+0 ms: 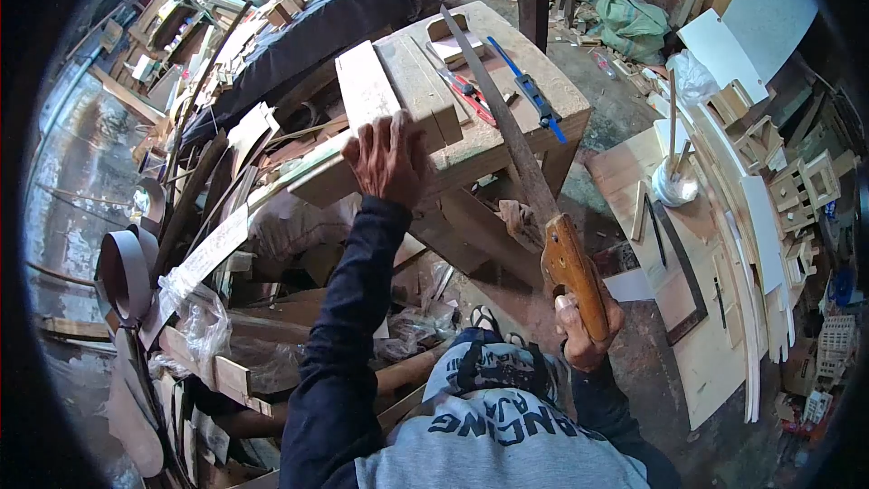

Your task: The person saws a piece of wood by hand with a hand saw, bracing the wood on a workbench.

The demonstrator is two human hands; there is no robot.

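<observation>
My right hand (587, 330) is wrapped round the wooden handle of a handsaw (516, 131), whose long blade slants up and away over the workbench (557, 81). My left hand (389, 161) grips the near end of a pale wooden board (365, 81), fingers over its edge. That board lies along the left side of the bench beside another plank (418, 81). Right of the planks are red-handled pliers (475, 98), a blue tool resembling a caliper or clamp (536, 100), and a small wooden piece with a raised end (453, 39).
Scrap wood and plastic (208, 326) crowd the left. Behind, a dark cloth-covered table (353, 0) bears wooden pieces. On the right, plywood (652, 190) holds a white container of sticks (674, 183) and a dark curved strip (683, 254). A green sack (629, 23) sits farther back.
</observation>
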